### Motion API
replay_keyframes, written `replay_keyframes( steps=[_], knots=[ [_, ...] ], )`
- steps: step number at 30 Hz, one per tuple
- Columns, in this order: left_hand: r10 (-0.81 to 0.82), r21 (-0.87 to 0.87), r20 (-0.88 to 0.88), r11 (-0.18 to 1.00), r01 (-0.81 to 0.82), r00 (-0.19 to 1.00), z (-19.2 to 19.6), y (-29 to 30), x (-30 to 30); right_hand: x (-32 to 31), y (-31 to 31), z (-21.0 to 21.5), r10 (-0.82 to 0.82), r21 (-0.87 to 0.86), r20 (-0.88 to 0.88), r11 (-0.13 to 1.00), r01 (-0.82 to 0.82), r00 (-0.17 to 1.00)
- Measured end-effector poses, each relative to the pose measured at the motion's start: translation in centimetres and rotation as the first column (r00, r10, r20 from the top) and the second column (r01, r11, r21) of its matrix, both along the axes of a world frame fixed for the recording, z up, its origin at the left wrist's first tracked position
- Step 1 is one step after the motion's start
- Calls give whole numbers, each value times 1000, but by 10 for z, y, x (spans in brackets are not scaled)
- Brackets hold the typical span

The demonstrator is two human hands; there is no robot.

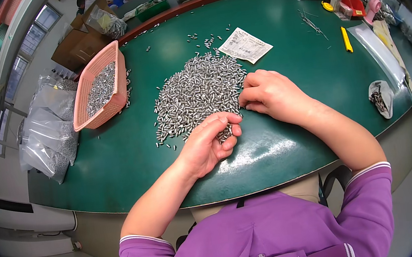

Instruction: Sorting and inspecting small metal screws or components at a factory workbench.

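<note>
A broad heap of small silvery metal pins lies on the green tabletop in front of me. My left hand is at the heap's near edge, palm turned up, its fingers curled around several of the metal pins. At the right edge of the heap, my right hand has its fingers bent down and drawn together at the pins. Whether a pin is between those fingertips is too small to tell. A printed paper slip lies flat just beyond the right hand.
A pink plastic basket of metal pins stands at the left, beside clear bags of small parts. At the right lie a yellow cutter, thin wires and a small white bag of dark parts. A green tray sits behind.
</note>
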State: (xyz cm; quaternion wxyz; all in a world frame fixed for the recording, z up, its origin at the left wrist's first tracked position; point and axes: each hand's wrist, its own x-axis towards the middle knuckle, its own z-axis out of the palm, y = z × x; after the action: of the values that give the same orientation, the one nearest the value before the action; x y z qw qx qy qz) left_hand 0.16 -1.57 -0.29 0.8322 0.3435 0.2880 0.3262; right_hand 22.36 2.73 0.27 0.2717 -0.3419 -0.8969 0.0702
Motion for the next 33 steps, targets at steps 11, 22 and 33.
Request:
replay_keyframes(
  steps=[11,22,33],
  knots=[
    [12,-8,-9,1000,-12,1000,-2,0,0,-6,-5,2,84,-121,-109,988,-97,990],
    [69,3,-48,998,-68,996,1,-2,2,-19,-17,9,79,-382,-448,884,-271,890],
    [63,30,-28,998,-62,998,1,-1,1,-3,-3,1,90,-81,-51,992,-94,995]
  ],
)
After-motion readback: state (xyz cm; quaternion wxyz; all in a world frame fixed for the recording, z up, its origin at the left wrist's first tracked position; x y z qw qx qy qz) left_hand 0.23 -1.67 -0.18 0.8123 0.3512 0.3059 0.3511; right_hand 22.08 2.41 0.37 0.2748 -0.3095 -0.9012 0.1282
